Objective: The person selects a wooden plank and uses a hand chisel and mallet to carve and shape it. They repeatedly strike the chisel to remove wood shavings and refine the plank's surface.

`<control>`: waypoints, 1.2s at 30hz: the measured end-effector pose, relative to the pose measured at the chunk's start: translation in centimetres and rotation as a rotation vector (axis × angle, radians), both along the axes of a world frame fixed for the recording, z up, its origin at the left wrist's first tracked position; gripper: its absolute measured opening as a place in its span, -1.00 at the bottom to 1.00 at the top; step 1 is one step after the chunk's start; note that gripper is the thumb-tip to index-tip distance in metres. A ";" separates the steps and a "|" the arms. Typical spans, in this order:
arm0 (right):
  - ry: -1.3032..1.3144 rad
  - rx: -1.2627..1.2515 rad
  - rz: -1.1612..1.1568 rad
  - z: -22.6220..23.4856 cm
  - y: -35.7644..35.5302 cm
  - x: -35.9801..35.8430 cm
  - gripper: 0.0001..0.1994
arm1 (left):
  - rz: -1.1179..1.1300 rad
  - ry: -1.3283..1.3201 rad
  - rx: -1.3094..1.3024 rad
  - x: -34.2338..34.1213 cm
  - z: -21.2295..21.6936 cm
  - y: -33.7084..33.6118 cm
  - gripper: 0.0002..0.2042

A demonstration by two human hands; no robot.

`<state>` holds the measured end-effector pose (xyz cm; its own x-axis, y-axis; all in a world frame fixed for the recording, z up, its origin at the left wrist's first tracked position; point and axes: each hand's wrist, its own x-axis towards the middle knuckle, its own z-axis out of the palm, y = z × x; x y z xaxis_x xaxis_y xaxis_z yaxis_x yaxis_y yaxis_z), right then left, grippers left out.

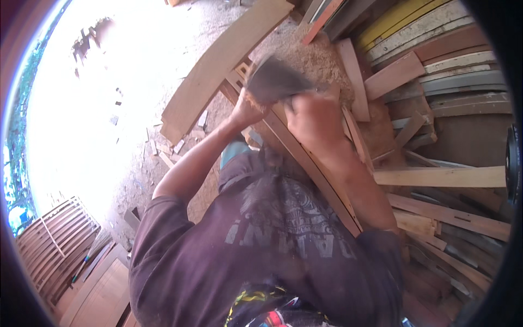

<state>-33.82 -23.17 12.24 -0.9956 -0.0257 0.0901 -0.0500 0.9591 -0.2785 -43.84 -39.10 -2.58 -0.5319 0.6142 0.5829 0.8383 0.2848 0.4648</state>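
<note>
My right hand (318,122) is closed round a dark, broad-headed tool (278,79), which motion blurs too much to tell its kind. Across from it, my left hand (249,111) is closed close under the tool's head. Its fingers are partly hidden, so what it grips cannot be made out. Both hands are over a long wooden beam (297,150) that runs slantwise from beyond the hands down past my right forearm. A pale slotted wooden part (242,71) shows just beyond the left hand.
A wide board (215,68) lies slantwise beyond my left hand. Sawdust (321,57) is heaped at the far side. Stacked planks (457,90) and loose timber (447,177) fill the right. Wood offcuts (169,150) litter the ground at left, and a slatted wooden frame (60,234) lies lower left.
</note>
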 end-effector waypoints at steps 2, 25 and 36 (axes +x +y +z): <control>-0.077 -0.131 0.006 0.0 1.3 -1.2 -0.82 | -0.034 0.124 -0.015 -0.8 -3.0 -0.9 -0.80; 0.313 -0.675 -0.097 5.7 1.6 -2.0 -0.72 | 0.149 -0.273 0.096 -6.1 3.4 -2.4 -0.76; 0.014 -0.171 0.063 0.2 0.6 -4.7 -0.78 | 0.163 -0.076 -0.148 -3.8 -2.0 -2.8 -0.64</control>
<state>-38.50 -22.59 12.41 -0.9911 -0.0709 0.1123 -0.1133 0.8928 -0.4360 -47.60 -41.89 -4.55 -0.6698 0.5929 0.4470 0.7400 0.4832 0.4680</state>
